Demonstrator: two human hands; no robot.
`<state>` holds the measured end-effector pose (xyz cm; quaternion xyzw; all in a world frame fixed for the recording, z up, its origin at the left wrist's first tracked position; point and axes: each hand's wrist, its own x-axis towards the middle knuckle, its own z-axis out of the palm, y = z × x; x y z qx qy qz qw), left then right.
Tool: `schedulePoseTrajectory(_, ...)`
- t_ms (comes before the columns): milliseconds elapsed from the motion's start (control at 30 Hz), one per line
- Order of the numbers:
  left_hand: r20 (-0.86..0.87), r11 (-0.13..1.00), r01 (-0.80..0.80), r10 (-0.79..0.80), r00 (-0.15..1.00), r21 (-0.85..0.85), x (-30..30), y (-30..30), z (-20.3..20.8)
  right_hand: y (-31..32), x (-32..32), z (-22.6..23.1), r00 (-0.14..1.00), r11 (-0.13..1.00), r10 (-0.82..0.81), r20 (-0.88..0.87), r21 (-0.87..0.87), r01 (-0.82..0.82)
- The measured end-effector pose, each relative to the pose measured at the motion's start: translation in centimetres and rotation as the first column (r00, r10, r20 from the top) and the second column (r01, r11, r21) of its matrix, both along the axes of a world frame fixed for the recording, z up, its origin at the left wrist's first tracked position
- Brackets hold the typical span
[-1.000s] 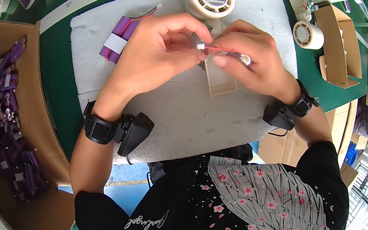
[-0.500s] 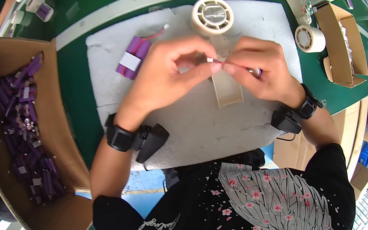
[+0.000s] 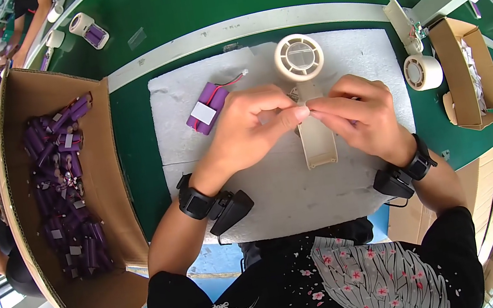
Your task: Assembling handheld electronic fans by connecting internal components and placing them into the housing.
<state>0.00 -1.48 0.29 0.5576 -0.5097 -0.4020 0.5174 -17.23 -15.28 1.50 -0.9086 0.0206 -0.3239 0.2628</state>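
Observation:
Thumb and fingertips of my left hand [image 3: 255, 127] are pinched together, meeting the closed fingertips of my right hand [image 3: 359, 113]. Between them is a small wire connector on a thin wire, shown half a second ago and now almost wholly hidden by the fingers. Beneath the hands lies a cream handheld fan: its round grilled head [image 3: 299, 58] points away from me, and its open handle shell [image 3: 319, 142] points toward me. Left of it, by my left hand, rests a purple battery pack [image 3: 207, 108] with a white label, red wires and a white plug.
A tall cardboard box [image 3: 114, 194] of purple battery packs stands at the left. The work lies on a grey foam mat [image 3: 248, 202] on a green table. At right are another cream fan [image 3: 422, 72] and a small carton [image 3: 457, 82]. A pale rail [image 3: 190, 41] crosses behind the mat.
My fingertips have drawn together, covering the white connector and red wire that showed between them. The whole view has shifted, so the bench sits lower and further right in the picture.

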Motion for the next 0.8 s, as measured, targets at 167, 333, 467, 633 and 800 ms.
schedulePoseTrajectory(167,-0.002,0.997,-0.008,0.008,1.0,0.072,0.09,-0.05,-0.09,0.41,-0.12,-0.21,0.996,0.994,-0.011,-0.087,0.104,0.02)
schedulePoseTrajectory(333,-0.17,0.988,-0.048,0.073,0.983,0.149,0.08,-0.18,0.33,0.13,-0.08,0.33,0.993,0.96,0.021,-0.116,0.279,0.013)
schedulePoseTrajectory(467,-0.268,0.979,0.053,0.002,0.963,0.199,0.79,-0.12,0.67,0.24,-0.28,0.44,0.984,0.943,0.062,-0.17,0.333,-0.002)
schedulePoseTrajectory(633,-0.307,0.981,0.098,-0.042,0.951,0.167,0.84,-0.16,0.83,0.46,-0.28,0.38,0.97,0.932,0.101,-0.221,0.363,-0.015)
schedulePoseTrajectory(800,-0.326,0.991,0.087,-0.048,0.944,0.106,0.8,-0.24,0.57,0.37,-0.05,0.15,0.97,0.923,0.096,-0.224,0.386,-0.002)
